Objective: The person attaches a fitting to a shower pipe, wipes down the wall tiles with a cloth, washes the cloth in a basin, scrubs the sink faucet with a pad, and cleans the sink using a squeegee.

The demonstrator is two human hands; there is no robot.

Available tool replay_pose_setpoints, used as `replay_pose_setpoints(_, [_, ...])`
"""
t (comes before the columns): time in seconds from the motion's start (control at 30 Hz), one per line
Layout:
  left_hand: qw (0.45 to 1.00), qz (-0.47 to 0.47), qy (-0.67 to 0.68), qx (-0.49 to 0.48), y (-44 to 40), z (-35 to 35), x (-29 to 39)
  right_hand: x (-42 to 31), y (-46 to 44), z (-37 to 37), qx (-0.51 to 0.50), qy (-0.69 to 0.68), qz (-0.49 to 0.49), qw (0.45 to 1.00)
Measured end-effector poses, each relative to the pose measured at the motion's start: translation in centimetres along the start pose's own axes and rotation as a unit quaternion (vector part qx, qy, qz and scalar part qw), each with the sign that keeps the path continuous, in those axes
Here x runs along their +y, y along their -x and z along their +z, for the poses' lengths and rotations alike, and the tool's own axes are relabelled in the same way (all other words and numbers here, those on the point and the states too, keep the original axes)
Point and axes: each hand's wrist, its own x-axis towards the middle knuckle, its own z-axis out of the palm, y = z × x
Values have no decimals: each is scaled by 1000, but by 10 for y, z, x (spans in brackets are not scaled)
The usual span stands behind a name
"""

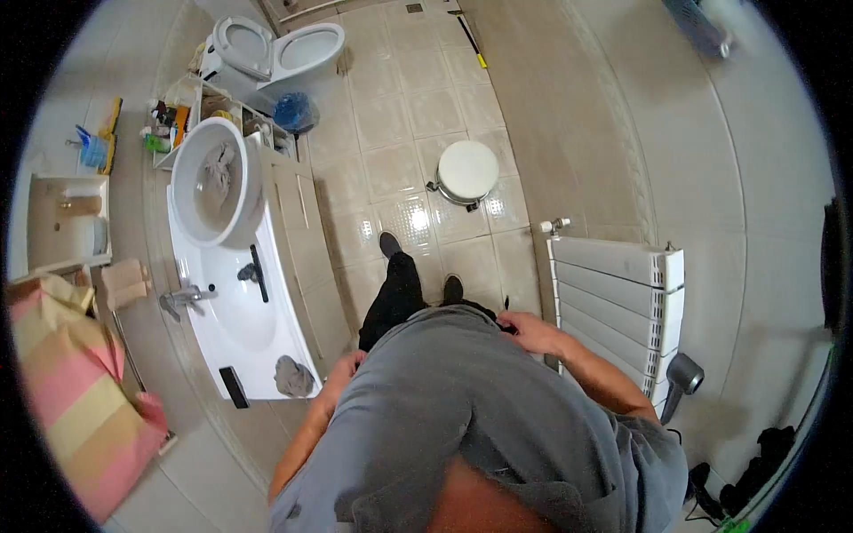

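Note:
My left hand (348, 364) is at my left hip, beside the hem of my grey T-shirt (418, 373); its fingers are mostly hidden by the shirt. At the other hip, my right hand (526, 332) has its fingers closed on the dark cloth of my black trousers (393, 293), just beside the shirt hem. A grey cloth (293, 377) lies crumpled on the washbasin's corner, close to my left hand.
A white washbasin (235, 311) with a tap (182, 300) stands to the left. A basin (251, 191) holding water and cloth rests on it. Ahead are a toilet (306, 49) and a round white stool (468, 171). A radiator (613, 306) lines the right wall.

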Motion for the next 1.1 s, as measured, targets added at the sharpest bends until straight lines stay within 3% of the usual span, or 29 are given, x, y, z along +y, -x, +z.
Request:
replay_pose_setpoints(0.07, [962, 25, 269, -27, -6, -39, 13, -9, -23, -12, -22, -29, 25, 999])
replay_pose_setpoints(0.2, [958, 120, 256, -39, -38, -133, 62, -30, -52, -30, -38, -64, 29, 997])
replay_pose_setpoints(0.27, [973, 165, 153, -61, -61, -168, 71, -44, -56, -32, -13, -136, 50, 989])
replay_pose_setpoints(0.4, [975, 139, 157, -75, -81, -219, 81, -80, -76, -46, 64, -304, 168, 935])
replay_pose_setpoints(0.43, [978, 119, 163, -55, -95, -221, 64, -138, -86, -79, 22, -309, 133, 941])
replay_pose_setpoints(0.47, [980, 98, 170, -34, -107, -224, 51, -141, -106, -94, 22, -309, 134, 941])
replay_pose_setpoints(0.53, [985, 65, 162, -1, -118, -233, 33, -140, -137, -122, -43, -163, 85, 982])
replay_pose_setpoints(0.67, [993, 24, 112, 4, -134, -280, 53, -198, -246, -202, -68, -58, -5, 996])
replay_pose_setpoints(0.73, [997, 22, 70, 15, -160, -307, 81, -210, -296, -241, -139, 20, -47, 989])
replay_pose_setpoints(0.87, [997, 29, -45, 54, -220, -361, 150, -244, -351, -339, -195, 0, 1, 981])
replay_pose_setpoints(0.93, [992, 50, -62, 93, -256, -379, 184, -248, -356, -386, -191, -17, 104, 976])
replay_pose_setpoints(1.0, [978, 112, -31, 172, -303, -384, 202, -248, -370, -424, -170, -25, 102, 980])
replay_pose_setpoints(1.1, [898, 251, -233, 277, -350, -429, 255, -236, -399, -463, -159, -67, 97, 980])
